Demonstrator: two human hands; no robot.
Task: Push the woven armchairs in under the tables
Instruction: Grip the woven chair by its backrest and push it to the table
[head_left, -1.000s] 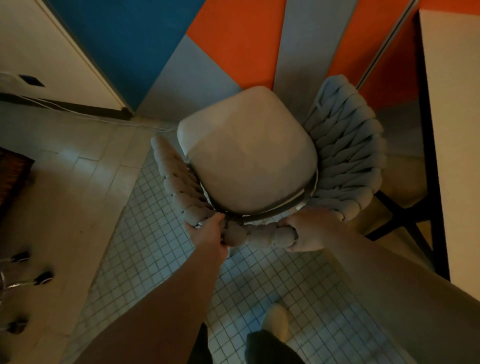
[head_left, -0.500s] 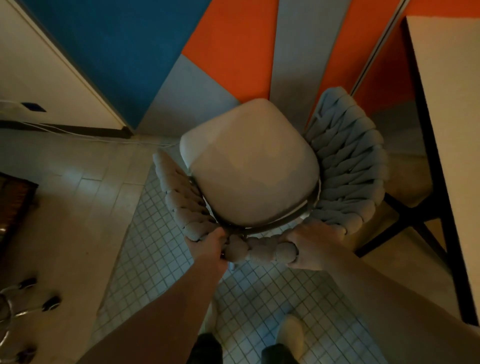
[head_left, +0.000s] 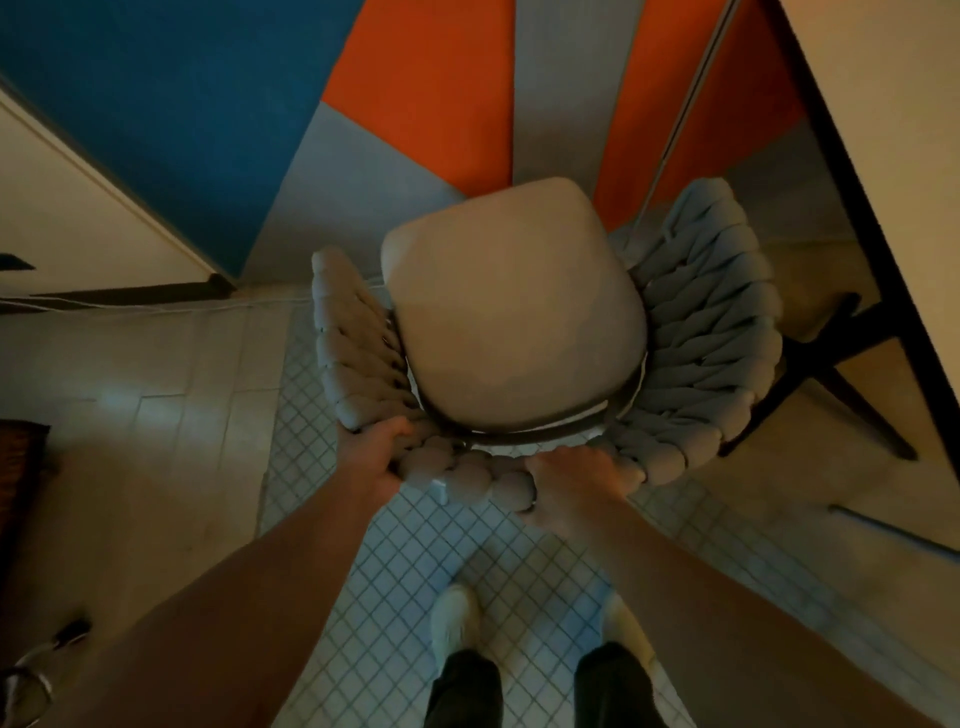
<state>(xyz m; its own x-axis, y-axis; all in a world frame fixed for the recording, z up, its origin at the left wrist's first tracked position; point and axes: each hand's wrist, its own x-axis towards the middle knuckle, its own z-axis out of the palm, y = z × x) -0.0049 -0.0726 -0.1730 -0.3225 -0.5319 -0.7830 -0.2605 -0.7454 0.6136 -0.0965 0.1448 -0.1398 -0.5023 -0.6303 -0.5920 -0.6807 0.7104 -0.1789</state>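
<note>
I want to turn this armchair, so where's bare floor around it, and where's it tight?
Bare floor lies left of the armchair, up to the dark skirting, and on the small tiles around your shoes. The right is tight: table legs stand close beside the armrest.

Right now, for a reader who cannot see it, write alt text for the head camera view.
Seen from above, a person's left hand and right hand grip the back rim of a grey woven armchair with a pale seat cushion. It stands on small white floor tiles, beside a light table at the right, not yet under it.
</note>
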